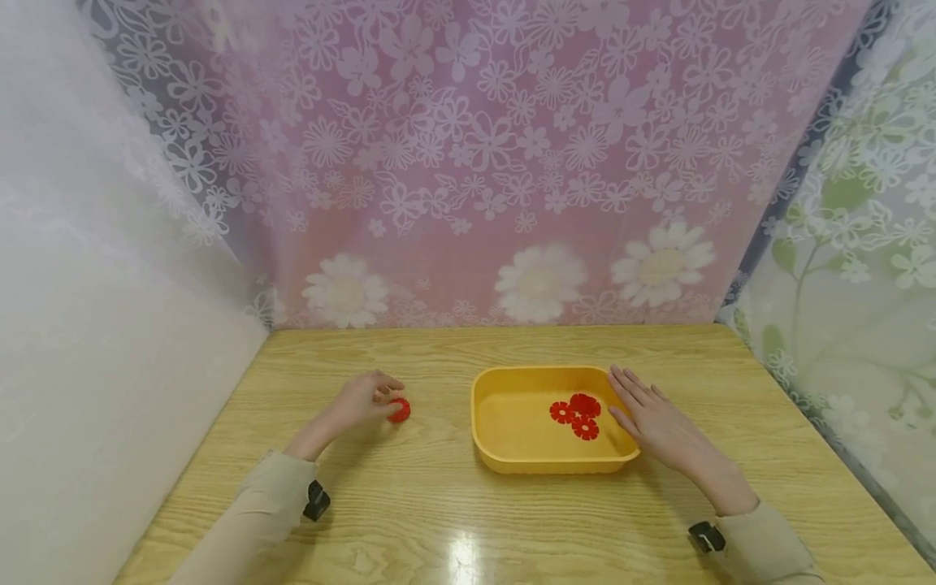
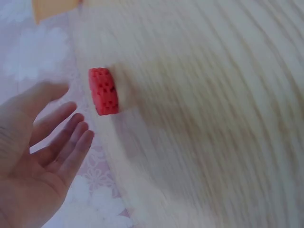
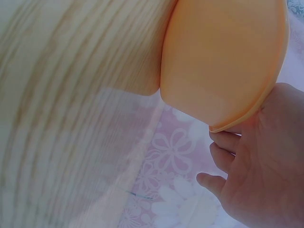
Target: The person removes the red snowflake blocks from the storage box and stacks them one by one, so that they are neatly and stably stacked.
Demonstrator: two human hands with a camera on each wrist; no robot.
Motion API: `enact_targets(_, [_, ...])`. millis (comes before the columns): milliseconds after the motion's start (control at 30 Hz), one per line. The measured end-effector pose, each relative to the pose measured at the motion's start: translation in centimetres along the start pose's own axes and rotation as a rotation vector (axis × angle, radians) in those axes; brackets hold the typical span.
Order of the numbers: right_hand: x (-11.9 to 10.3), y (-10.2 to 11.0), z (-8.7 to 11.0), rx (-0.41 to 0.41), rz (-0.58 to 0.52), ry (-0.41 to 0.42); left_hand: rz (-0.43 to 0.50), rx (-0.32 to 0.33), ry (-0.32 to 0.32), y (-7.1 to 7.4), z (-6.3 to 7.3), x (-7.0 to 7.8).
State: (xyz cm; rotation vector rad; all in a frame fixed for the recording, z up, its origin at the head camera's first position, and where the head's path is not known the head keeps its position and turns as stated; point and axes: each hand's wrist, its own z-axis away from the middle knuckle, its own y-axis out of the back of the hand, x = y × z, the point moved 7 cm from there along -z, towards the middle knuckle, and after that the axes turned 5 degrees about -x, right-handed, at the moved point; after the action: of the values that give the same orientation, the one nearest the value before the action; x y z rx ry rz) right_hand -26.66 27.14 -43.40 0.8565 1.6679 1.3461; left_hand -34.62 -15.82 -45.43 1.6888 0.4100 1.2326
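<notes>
A short red stack of notched plastic discs (image 2: 103,91) stands on the wooden table, left of the yellow basin (image 1: 512,463). My left hand (image 1: 366,398) is right beside this stack; in the left wrist view its fingers are spread and loosely bent, with a gap between them and the red piece. Inside the basin, toward its right side, lie several red flower-shaped notched discs (image 1: 585,427). My right hand (image 1: 661,426) rests on the basin's right rim, fingers fairly straight. Seen from the right wrist, some fingertips are hidden behind the basin's wall (image 3: 223,61).
The wooden table (image 1: 409,520) runs back to a pink flowered curtain (image 1: 468,162). A white sheet (image 1: 102,268) hangs along the left side and a floral one (image 1: 863,268) along the right. Dark wrist straps show at both sleeve cuffs.
</notes>
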Motion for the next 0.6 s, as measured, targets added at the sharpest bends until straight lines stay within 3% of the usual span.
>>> enact_targets(133, [0.0, 0.1, 0.0, -0.001, 0.005, -0.004, 0.047, 0.064, -0.008, 0.8, -0.3, 0.6])
enact_targets(433, [0.5, -0.3, 0.3, 0.096, 0.017, 0.057, 0.049, 0.116, -0.05, 0.9, -0.9, 2.7])
enact_targets(600, [0.7, -0.7, 0.1, 0.042, -0.004, 0.023, 0.073, 0.136, -0.088, 0.7, -1.7, 4.3])
